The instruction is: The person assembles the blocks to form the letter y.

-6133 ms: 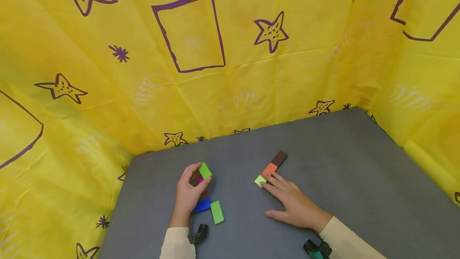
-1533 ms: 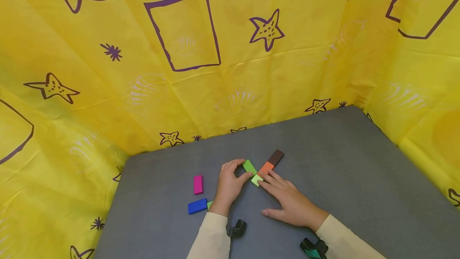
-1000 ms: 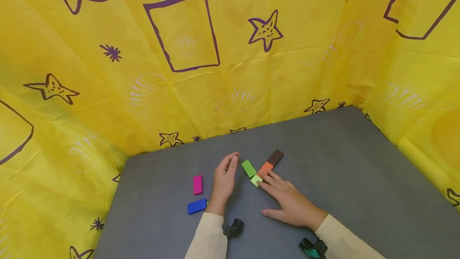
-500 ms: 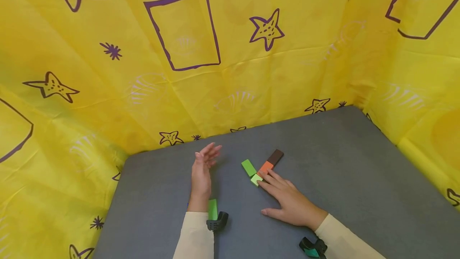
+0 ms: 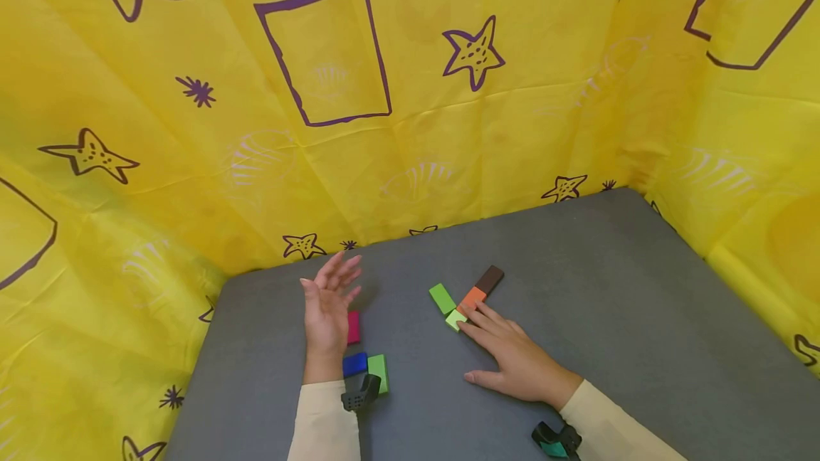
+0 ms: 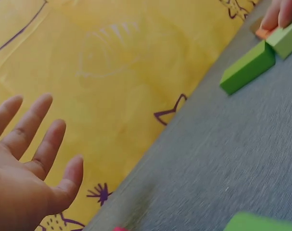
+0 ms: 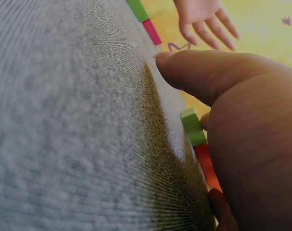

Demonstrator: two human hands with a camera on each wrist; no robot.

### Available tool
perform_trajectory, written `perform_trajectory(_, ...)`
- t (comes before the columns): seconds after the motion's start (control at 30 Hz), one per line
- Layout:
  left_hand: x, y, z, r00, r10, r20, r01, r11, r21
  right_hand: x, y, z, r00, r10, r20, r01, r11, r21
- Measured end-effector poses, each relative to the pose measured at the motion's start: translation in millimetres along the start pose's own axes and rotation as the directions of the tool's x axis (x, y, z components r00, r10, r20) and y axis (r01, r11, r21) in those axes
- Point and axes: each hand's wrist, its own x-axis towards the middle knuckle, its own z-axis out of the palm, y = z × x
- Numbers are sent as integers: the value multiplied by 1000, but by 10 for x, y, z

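My left hand (image 5: 328,319) is raised, holding nothing, palm turned inward and fingers spread. It partly covers a magenta block (image 5: 354,327) in the head view. By its wrist lie a blue block (image 5: 355,365) and a green block (image 5: 379,368). My right hand (image 5: 522,361) rests with extended fingers on the orange block (image 5: 471,299) and the light green block (image 5: 455,320). A dark brown block (image 5: 490,279) continues their slanted row. Another green block (image 5: 442,299) meets the light green one at a corner, making a V, and shows its long side in the left wrist view.
The grey tabletop (image 5: 608,290) carries all the blocks. Yellow cloth (image 5: 410,162) with purple starfish drawings walls off the back and sides. Each wrist wears a black strap mount (image 5: 362,393).
My left hand has brought a green block rightward from the left group, set it against the light green block, let go and drawn back left. My right hand has stayed in place.
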Motion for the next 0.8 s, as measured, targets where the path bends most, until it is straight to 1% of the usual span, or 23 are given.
perform_trajectory(0.3,16,110,-223,1000,-27,-4,27,998,50,-4,-8,-7,1000,1,-1,-1,1000,4)
perform_trajectory(0.5,9,165,-356,999,-28,-20,30,995,92,4,-13,-11,1000,-2,-7,2,1000,-9)
perform_trajectory(0.63,-16,172,-438,999,-40,-27,42,995,95,-8,-9,-16,1000,-6,-18,6,1000,-3)
perform_trajectory(0.8,-70,154,-534,995,-79,-58,85,990,108,-7,-5,-20,1000,-2,-3,2,1000,8)
